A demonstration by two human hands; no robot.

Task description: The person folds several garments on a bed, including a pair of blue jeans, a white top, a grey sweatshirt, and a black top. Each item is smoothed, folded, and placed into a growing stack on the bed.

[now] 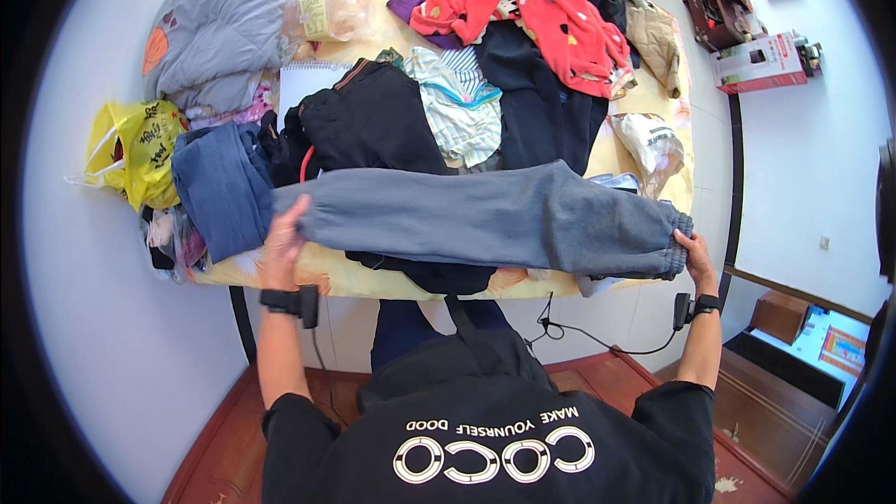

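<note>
A pair of grey trousers, folded lengthwise, stretches sideways between my two hands above the front of the table. At its left end, my left hand grips the cloth, slightly blurred. The elastic waistband lies at the right, and my right hand pinches its edge. Beneath the trousers, a dark garment shows at the front edge. Black trousers and a striped light shirt lie just behind. Folded blue-grey trousers rest beside my left hand.
A yellow plastic bag and a grey quilt are at the left. Behind lie a red patterned fleece garment, a clear bag and a beige jacket. A white plastic bag is at right. A cable hangs near my right wrist.
</note>
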